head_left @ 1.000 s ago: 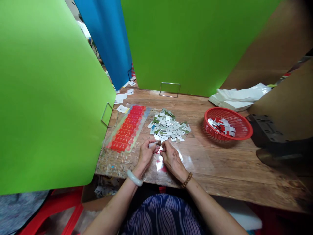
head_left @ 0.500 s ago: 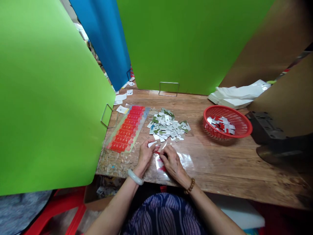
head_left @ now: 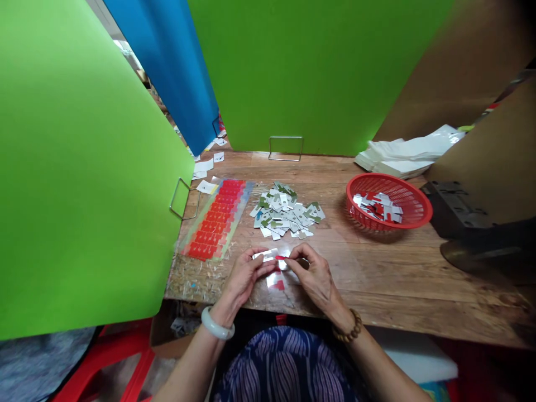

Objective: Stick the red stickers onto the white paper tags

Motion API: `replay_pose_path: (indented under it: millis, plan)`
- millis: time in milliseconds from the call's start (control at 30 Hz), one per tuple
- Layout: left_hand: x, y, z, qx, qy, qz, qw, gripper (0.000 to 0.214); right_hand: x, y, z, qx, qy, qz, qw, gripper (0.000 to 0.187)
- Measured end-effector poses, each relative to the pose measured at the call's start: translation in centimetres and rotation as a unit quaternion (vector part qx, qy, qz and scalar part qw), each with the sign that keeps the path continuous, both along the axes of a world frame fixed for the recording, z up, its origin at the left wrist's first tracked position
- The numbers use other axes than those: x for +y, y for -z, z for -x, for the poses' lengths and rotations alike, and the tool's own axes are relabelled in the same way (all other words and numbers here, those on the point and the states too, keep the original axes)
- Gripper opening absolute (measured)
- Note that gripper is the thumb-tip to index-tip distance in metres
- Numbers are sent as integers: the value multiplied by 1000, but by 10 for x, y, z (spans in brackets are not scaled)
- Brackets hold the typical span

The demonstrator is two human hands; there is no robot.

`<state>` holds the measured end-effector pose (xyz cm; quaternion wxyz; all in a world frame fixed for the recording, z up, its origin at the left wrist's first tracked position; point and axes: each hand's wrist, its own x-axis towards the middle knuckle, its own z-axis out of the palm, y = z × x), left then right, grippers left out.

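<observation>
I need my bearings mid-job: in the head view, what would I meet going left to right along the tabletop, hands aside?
Sheet of red pieces → pile of silvery plates → red basket → dark metal block.

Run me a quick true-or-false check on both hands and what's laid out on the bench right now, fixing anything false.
1. The left hand holds a pale flat piece. True.
2. The right hand pinches a small red piece. True.
3. The pile of flat pieces lies inside the red basket. False: it lies on the table, left of the basket.
4. The sheet of red shapes is right of the pile. False: it is left of it.
</observation>
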<state>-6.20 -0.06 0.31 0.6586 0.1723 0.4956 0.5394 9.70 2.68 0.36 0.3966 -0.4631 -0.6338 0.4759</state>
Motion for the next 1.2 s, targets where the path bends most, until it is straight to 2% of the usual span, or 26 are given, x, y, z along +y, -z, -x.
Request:
replay_pose_path:
  millis: [133,267,1200]
  plan:
    - [-11,-7,-8,-3,24,9,1000,20,-4,-3,-3,-15,-28,-3,1000,7]
    - [-14,-6,-14,9,35,15,999,19,-7,-4,-4,-35,-31,-5,999,8]
    - [-13,-11,-25,43,37,13,998,23,-7,-8,-6,-55,-28,-10,998,8]
